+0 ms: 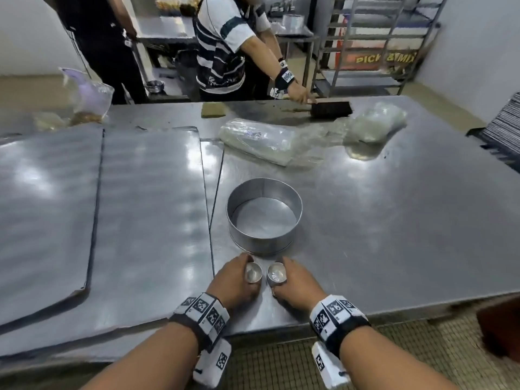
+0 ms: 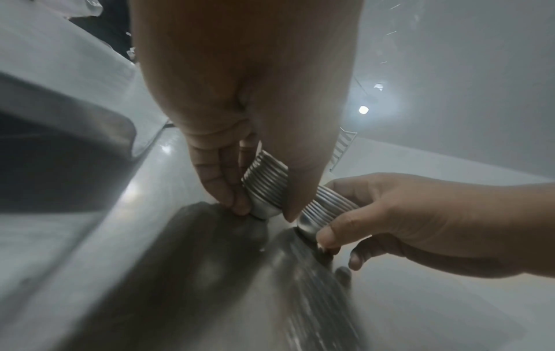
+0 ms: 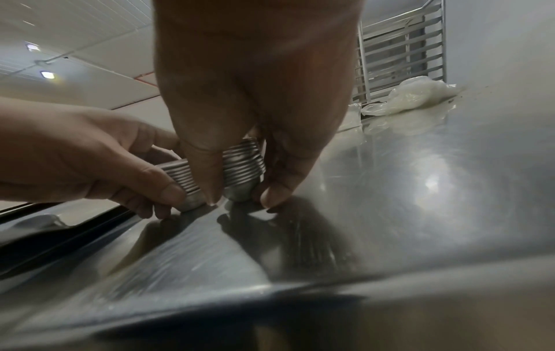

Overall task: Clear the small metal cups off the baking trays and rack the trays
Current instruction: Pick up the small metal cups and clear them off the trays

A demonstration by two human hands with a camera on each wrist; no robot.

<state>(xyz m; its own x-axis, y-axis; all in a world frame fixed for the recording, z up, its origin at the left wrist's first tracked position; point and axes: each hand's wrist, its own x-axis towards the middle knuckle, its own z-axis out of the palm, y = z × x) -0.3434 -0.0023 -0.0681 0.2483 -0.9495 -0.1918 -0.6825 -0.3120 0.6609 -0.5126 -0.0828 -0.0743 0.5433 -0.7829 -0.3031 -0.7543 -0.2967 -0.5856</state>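
Hands at near table edge: left hand (image 1: pixel 235 282) grips one nested stack of small ribbed metal cups (image 1: pixel 253 272), right hand (image 1: pixel 298 284) another (image 1: pixel 276 275). Beyond, round metal cake ring (image 1: pixel 264 215); flat steel baking trays (image 1: pixel 140 209) left.

left hand (image 1: pixel 235 282): fingers curled, gripping a cup stack (image 1: pixel 253 272) | right hand (image 1: pixel 298 285): likewise, own stack (image 1: pixel 275 275) | both wrists low, apparently near-touching
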